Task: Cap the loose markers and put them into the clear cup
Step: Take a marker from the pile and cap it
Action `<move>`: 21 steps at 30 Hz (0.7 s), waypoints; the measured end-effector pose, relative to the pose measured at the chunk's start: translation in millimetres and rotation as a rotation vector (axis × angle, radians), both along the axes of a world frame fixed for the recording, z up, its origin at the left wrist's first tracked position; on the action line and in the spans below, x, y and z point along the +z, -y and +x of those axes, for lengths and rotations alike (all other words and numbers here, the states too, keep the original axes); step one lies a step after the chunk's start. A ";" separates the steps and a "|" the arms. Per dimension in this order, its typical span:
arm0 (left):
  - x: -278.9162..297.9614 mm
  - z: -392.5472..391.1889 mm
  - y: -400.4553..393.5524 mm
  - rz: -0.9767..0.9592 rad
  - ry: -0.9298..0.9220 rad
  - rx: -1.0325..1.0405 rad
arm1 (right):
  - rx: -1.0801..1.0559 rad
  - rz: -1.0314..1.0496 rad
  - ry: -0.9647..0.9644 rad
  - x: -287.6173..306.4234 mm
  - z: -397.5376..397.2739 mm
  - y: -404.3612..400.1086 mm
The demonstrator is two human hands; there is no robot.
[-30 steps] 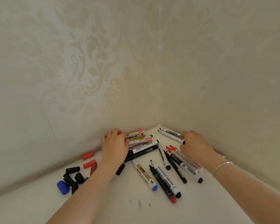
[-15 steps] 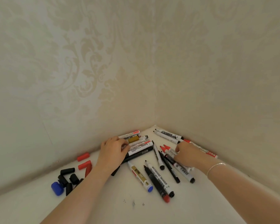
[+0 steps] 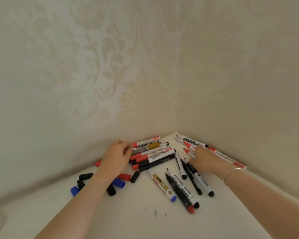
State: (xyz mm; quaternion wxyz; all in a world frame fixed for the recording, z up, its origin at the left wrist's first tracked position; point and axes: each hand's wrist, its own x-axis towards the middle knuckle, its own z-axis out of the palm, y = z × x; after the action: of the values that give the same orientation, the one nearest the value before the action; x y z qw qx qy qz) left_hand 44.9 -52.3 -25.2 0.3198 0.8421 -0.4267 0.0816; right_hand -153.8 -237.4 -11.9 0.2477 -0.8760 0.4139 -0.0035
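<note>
While both arms reach into the far corner of the white table (image 3: 145, 225), the left hand (image 3: 116, 159) sits on the end of a stacked bundle of markers (image 3: 152, 152) pressed against the left wall, fingers curled down over their red-tipped ends — the grip is bent over the pile, but whether it actually clasps one marker I cannot tell. Over on the right, the right hand (image 3: 204, 159) lies knuckles-up on the markers along the right wall; its fingertips are hidden beneath it, so that grip cannot be told either. A thin bracelet (image 3: 231, 171) circles that wrist.

Two uncapped red-tipped markers (image 3: 188, 147) poke out from under the right hand, pointing toward the corner, with a longer black-and-white marker (image 3: 190, 140) just behind them at the wall.

Nearer the front, between the two arms, more markers lie fanned out: a gold-banded marker (image 3: 161, 185) with a blue end, a whiteboard marker (image 3: 183, 188), and slimmer black pens (image 3: 191, 176) beside it.

Loose caps sit by the left forearm: black caps (image 3: 85, 175), a blue cap (image 3: 118, 183), another blue cap (image 3: 74, 190) and a red cap (image 3: 125, 176), near the left wall. The clear cup is not in view.
</note>
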 end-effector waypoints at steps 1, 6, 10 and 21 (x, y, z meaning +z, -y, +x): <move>2.6 4.5 -5.8 -0.013 -0.020 0.020 | 0.003 0.017 0.069 3.8 5.9 -5.2; 11.0 27.0 -33.6 -0.046 -0.094 0.124 | 0.109 0.485 0.361 27.6 34.8 -53.2; 10.4 41.0 -53.5 -0.022 -0.154 0.175 | 0.178 0.689 0.450 30.6 53.1 -79.4; 11.5 45.0 -65.1 0.422 0.065 0.234 | 0.211 0.876 0.427 21.2 71.3 -85.6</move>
State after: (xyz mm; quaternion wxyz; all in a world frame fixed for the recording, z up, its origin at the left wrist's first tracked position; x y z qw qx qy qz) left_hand 89.9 12.8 -13.7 0.1112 0.9308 -0.3440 0.0543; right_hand -82.6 -151.8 9.3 0.6706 -0.7064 0.2259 0.0166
